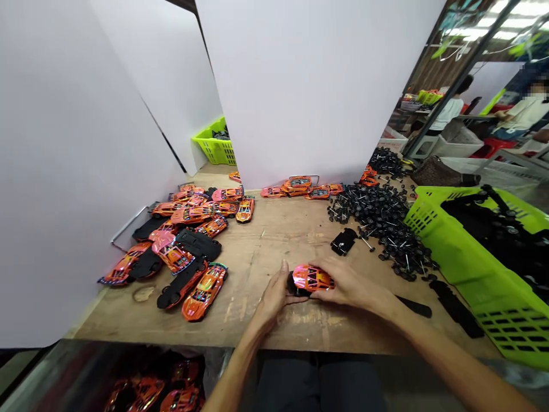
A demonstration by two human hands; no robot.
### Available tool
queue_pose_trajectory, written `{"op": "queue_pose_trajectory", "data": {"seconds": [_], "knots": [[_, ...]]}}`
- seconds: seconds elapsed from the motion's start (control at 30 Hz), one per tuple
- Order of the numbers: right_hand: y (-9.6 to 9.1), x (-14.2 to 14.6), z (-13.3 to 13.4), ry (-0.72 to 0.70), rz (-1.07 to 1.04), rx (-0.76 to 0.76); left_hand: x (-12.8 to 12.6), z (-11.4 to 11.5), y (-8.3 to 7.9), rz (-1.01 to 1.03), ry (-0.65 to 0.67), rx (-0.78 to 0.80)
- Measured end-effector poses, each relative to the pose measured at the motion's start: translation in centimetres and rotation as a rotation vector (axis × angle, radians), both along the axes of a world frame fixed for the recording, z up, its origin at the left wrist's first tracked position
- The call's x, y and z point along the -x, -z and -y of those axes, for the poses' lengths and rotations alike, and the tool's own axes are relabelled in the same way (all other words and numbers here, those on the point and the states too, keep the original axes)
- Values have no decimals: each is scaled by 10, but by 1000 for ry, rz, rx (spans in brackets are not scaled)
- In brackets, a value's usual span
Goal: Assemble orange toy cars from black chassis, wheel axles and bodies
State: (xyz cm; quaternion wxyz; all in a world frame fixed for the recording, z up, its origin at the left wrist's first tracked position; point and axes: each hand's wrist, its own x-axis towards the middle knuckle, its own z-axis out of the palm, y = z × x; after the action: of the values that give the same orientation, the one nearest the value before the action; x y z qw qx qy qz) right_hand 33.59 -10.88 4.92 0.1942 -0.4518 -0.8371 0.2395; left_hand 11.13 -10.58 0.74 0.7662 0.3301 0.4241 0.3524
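Both my hands hold one orange toy car [313, 278] just over the front of the wooden table. My left hand [277, 289] grips its left end, where a black part, perhaps the chassis, shows under the shell. On the other end my right hand [343, 280] closes with thumb and fingers along the sides. A black chassis plate [343, 241] lies just beyond my right hand. To the right of it is a heap of black wheels on metal axles [381, 223]. Several orange toy cars [205, 292] are piled at the left, some with black undersides up.
A lime-green basket [454, 257] of black parts stands at the right edge. Flat black pieces [454, 306] lie beside it. White panels [317, 86] rise behind the table [274, 229]. Below the front left edge are more orange cars [146, 392]. People sit in the background at right.
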Motion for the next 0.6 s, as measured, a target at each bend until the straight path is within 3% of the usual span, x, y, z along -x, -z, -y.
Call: {"op": "queue_pose_trajectory", "data": {"seconds": [0.2,0.43,0.6], "knots": [[17,23,6,-22,30,-38,0,1,0,-35,-34,-47],[16,22,6,-43,65,-53,-1,5,6,-44,-66,-66],[25,25,13,-39,188,-163,0,5,6,-36,-58,-37]]}}
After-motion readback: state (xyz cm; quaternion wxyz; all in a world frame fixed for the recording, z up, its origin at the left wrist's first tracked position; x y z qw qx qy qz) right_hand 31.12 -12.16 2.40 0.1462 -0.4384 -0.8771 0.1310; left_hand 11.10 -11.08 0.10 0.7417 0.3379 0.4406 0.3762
